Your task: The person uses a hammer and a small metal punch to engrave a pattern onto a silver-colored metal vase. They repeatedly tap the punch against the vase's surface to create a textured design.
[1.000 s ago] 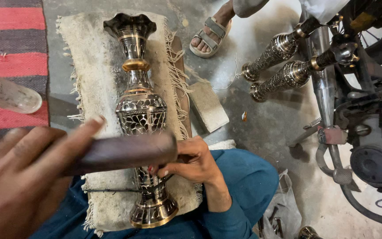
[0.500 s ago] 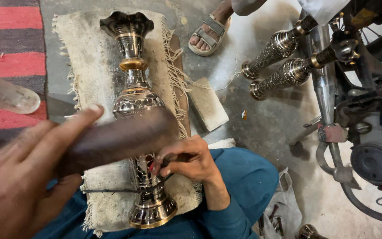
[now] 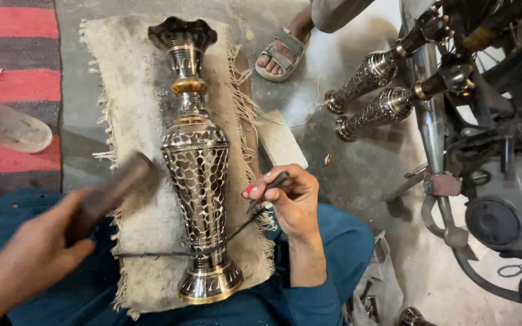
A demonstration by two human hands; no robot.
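Note:
A tall pierced metal vase (image 3: 196, 175) with a dark fluted mouth lies lengthwise on a frayed beige cloth (image 3: 122, 90) across my lap. My left hand (image 3: 31, 259) grips a dark hammer-like block (image 3: 113, 193), blurred and held left of the vase body. My right hand (image 3: 288, 202) pinches a thin dark chisel (image 3: 261, 199) to the right of the vase, its point angled down toward the lower body. A thin dark cord crosses the vase near its foot.
Two similar pierced metal vases (image 3: 370, 72) (image 3: 382, 108) lean against a motorcycle (image 3: 502, 205) at the right. Another person's sandalled foot (image 3: 282, 51) stands at the top. A whitish block (image 3: 282, 142) lies beside the cloth. A striped rug (image 3: 7, 60) and a clear bottle (image 3: 7, 127) are on the left.
The hammer block was over the vase beside my right hand and has swung back to the left, away from the chisel. My right hand and the vase stay in place.

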